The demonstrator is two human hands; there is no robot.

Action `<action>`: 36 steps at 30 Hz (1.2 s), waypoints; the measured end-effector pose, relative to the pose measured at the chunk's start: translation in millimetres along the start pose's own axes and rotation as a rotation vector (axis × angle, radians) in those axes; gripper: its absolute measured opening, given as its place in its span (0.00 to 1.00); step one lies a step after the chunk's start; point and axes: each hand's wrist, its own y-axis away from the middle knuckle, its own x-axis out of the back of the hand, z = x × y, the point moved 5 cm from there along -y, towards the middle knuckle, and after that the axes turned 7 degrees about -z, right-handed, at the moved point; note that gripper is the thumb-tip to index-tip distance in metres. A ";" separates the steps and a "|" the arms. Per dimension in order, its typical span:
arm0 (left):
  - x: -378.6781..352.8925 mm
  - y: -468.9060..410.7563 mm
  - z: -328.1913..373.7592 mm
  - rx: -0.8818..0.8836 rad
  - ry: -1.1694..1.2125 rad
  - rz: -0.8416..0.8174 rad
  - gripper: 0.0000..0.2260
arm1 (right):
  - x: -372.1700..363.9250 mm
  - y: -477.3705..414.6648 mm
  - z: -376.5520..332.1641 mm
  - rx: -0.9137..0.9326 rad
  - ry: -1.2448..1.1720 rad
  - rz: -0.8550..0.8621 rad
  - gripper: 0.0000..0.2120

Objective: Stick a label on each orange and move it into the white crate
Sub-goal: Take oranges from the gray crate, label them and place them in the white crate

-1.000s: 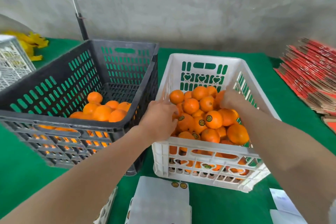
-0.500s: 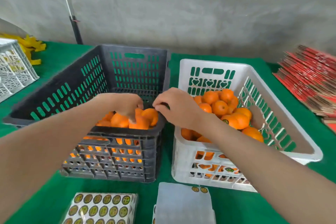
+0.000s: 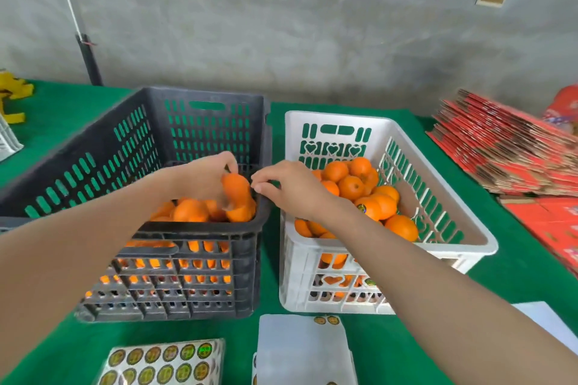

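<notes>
While a sheet of round gold-and-green sticker labels (image 3: 162, 362) lies at the near edge of the green-covered bench (image 3: 375, 359), just beside a white backing sheet (image 3: 303, 350) that bears two labels at its far edge, a person's bare forearms reach over them to two slotted plastic crates standing side by side at mid-bench. Over the near right corner of the black plastic crate (image 3: 200, 226), the left hand (image 3: 203, 178) grips a motion-blurred orange (image 3: 236, 189), fingers curled round it, above the unlabelled oranges (image 3: 190, 211) heaped against that crate's near wall. The right hand (image 3: 291, 187) hovers over the gap between the crates, just beside the held fruit, its fingers curled and its thumb and forefinger tips nearly meeting; whether they pinch a label is too small to tell. Behind that hand, the white plastic crate (image 3: 297, 272) holds a pile of oranges (image 3: 353, 187), one of them showing a round label (image 3: 362, 208). Flattened red cardboard cartons (image 3: 506, 153) are stacked along the bench's right edge, and yellow items (image 3: 12, 91) sit at its far left corner, before a grey concrete wall (image 3: 281, 25).
</notes>
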 end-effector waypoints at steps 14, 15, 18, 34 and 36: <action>-63.8 114.4 98.7 -0.521 1.447 -0.192 0.33 | 20.5 107.2 -27.3 0.154 -0.603 0.254 0.30; -77.1 115.1 102.5 -0.499 1.475 -0.207 0.33 | 20.3 115.8 -23.9 0.141 -0.592 0.246 0.29; -110.4 114.2 106.4 -0.393 1.431 -0.187 0.39 | 17.0 137.2 -9.6 0.112 -0.535 0.142 0.28; -186.6 111.5 93.0 -0.051 0.762 0.120 0.36 | -64.8 172.1 35.9 -0.451 -1.113 -0.136 0.14; -188.3 111.0 90.0 -0.056 0.658 0.182 0.39 | -78.2 175.7 38.7 -0.525 -1.208 -0.198 0.18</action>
